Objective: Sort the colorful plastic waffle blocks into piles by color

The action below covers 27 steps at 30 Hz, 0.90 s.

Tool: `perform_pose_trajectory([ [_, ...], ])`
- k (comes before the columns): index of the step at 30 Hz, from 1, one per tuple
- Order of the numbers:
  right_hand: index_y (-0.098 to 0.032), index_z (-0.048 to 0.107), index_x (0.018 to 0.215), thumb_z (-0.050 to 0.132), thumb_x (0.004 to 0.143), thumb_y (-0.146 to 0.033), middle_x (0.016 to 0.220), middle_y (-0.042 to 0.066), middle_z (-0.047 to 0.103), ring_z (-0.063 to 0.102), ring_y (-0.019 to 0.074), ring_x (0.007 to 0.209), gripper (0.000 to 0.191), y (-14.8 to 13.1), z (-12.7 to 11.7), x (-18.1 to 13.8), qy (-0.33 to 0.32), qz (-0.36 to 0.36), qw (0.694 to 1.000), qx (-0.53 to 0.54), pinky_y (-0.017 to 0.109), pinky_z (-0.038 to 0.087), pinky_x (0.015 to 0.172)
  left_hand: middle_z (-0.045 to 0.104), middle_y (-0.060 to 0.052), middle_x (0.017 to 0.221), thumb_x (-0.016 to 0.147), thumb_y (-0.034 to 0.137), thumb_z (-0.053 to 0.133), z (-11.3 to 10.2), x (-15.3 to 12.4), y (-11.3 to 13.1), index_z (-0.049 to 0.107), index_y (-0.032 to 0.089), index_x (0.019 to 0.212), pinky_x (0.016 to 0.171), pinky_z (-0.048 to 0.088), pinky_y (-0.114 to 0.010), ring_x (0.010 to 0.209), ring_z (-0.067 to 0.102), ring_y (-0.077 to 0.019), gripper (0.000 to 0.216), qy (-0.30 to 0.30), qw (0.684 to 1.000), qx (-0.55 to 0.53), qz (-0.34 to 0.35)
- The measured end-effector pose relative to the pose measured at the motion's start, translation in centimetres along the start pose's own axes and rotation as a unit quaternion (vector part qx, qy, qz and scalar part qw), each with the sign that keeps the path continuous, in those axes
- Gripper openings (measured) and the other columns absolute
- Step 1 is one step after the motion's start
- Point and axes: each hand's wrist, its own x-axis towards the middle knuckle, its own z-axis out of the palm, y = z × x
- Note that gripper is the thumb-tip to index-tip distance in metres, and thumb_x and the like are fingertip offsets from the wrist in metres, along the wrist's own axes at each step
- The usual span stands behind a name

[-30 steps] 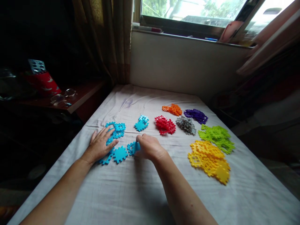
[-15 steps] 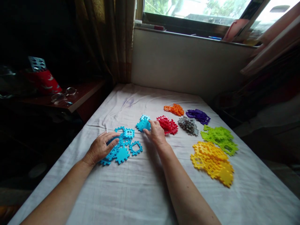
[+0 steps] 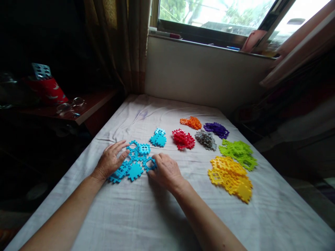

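My left hand rests at the left side of a heap of blue interlocking plastic tiles, fingers apart and nothing gripped. At the heap's right edge, my right hand pinches a blue square frame tile between thumb and fingers. Its right side is covered by the fingertips. A blue window tile lies on top of the heap. Farther back, a smaller group of blue tiles sits apart from the heap.
Separate piles lie on the sheet: red, orange, grey, purple, green and yellow. Eyeglasses and a red container stand on the side table at left.
My right hand has left the smaller blue group and come nearer, down to the frame tile, and closed on it. My left hand has barely moved. The view has shifted slightly.
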Motion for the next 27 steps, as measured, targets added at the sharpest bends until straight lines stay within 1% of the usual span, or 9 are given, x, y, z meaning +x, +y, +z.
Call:
perform_pose_trajectory([
  [2,-0.021,0.064,0.108,0.063,0.086,-0.036,0.11,0.009,0.067,0.063,0.0233,0.101,0.027,0.3,-0.2,-0.1,-0.013,0.006,1.0,0.002,0.03,0.046,0.078,0.061,-0.011,0.14,0.089,0.071,0.034,0.3,0.0,-0.4,0.067,0.026,0.124,0.116,0.031,-0.057,0.134,0.052,-0.0314,0.066,-0.018,0.999,0.037,-0.02],
  [4,-0.022,0.065,0.11,0.063,0.087,-0.036,0.109,0.008,0.068,0.064,0.0218,0.1,0.027,1.1,-0.6,0.1,-0.02,0.016,1.0,0.014,0.029,0.045,0.079,0.062,-0.01,0.14,0.09,0.069,0.034,0.5,-0.1,-0.5,0.064,0.027,0.127,0.118,0.023,-0.062,0.138,0.048,-0.0325,0.064,-0.046,0.997,0.05,-0.035],
  [7,-0.023,0.063,0.117,0.063,0.089,-0.04,0.114,0.007,0.067,0.064,0.021,0.104,0.032,2.5,-1.5,1.4,0.029,0.045,0.998,0.026,0.029,0.046,0.082,0.065,-0.007,0.136,0.09,0.067,0.035,0.6,-0.2,-0.5,0.064,0.029,0.126,0.119,0.016,-0.064,0.139,0.046,-0.0317,0.06,-0.072,0.996,0.035,-0.037],
  [11,-0.025,0.063,0.121,0.06,0.092,-0.043,0.12,0.009,0.065,0.063,0.0217,0.106,0.034,3.7,-2.0,4.9,0.108,0.104,0.989,0.013,0.03,0.047,0.083,0.067,-0.005,0.133,0.091,0.068,0.035,0.3,-0.2,-0.4,0.067,0.032,0.121,0.119,0.014,-0.063,0.138,0.048,-0.0311,0.057,-0.071,0.997,0.011,-0.03],
  [14,-0.025,0.065,0.122,0.059,0.093,-0.045,0.121,0.01,0.065,0.063,0.0224,0.107,0.035,4.0,-2.0,7.5,0.108,0.12,0.987,0.001,0.03,0.048,0.084,0.069,-0.005,0.13,0.09,0.068,0.037,0.2,-0.2,-0.2,0.069,0.032,0.118,0.119,0.015,-0.063,0.137,0.049,-0.0315,0.056,-0.069,0.997,0.003,-0.024],
  [16,-0.025,0.067,0.12,0.059,0.093,-0.047,0.123,0.01,0.065,0.062,0.0226,0.108,0.035,4.0,-1.7,8.2,0.112,0.119,0.987,-0.003,0.03,0.048,0.087,0.07,-0.004,0.128,0.09,0.069,0.037,0.1,-0.2,-0.1,0.071,0.032,0.116,0.119,0.016,-0.063,0.136,0.05,-0.0317,0.056,-0.072,0.997,0.001,-0.027],
  [20,-0.026,0.07,0.117,0.053,0.097,-0.044,0.125,0.007,0.065,0.061,0.0205,0.11,0.031,3.6,-0.9,7.0,0.143,0.065,0.987,0.016,0.029,0.046,0.092,0.072,-0.004,0.124,0.089,0.071,0.036,0.0,-0.2,0.1,0.073,0.033,0.111,0.119,0.016,-0.063,0.134,0.052,-0.0319,0.058,-0.073,0.997,0.0,-0.03],
  [24,-0.027,0.07,0.117,0.061,0.092,-0.049,0.121,0.006,0.068,0.062,0.0213,0.109,0.035,2.8,0.4,5.0,0.081,-0.036,0.996,0.025,0.031,0.047,0.093,0.075,-0.004,0.118,0.089,0.071,0.036,-0.2,-0.2,0.3,0.075,0.033,0.106,0.119,0.017,-0.062,0.131,0.054,-0.0317,0.058,-0.075,0.997,-0.004,-0.023],
  [27,-0.026,0.071,0.115,0.066,0.089,-0.047,0.124,0.007,0.067,0.062,0.022,0.109,0.034,2.3,1.2,4.2,0.061,-0.051,0.997,0.014,0.031,0.047,0.095,0.076,-0.003,0.114,0.09,0.071,0.036,-0.3,-0.2,0.4,0.076,0.034,0.103,0.119,0.016,-0.063,0.13,0.056,-0.0314,0.056,-0.085,0.996,-0.006,-0.018],
])
